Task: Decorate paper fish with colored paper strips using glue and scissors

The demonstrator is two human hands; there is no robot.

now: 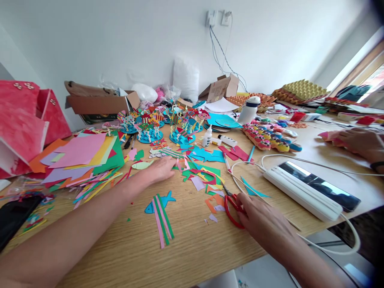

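Note:
My right hand (255, 210) is closed around the red handles of a pair of scissors (231, 218), whose blades point away from me over paper scraps. Farther back, my left hand (160, 169) rests low over the table beside pink paper strips (182, 164); its fingers are curled together, and what they hold is hidden. Nearer to me lies a blue paper fish (149, 207) with pink and green strips (163, 226) laid across it. A pale green paper fish (142, 165) is left of my left hand. Green and other coloured scraps (210, 172) spread between both hands.
Coloured paper sheets (84, 150) are stacked at left, near a dark phone (15, 220). Finished fish crafts (181, 136), a glue bottle (207, 138) and a white bottle (249, 110) stand behind. A power strip (303, 194) with cables lies right; another person's hand (360, 140) is beyond.

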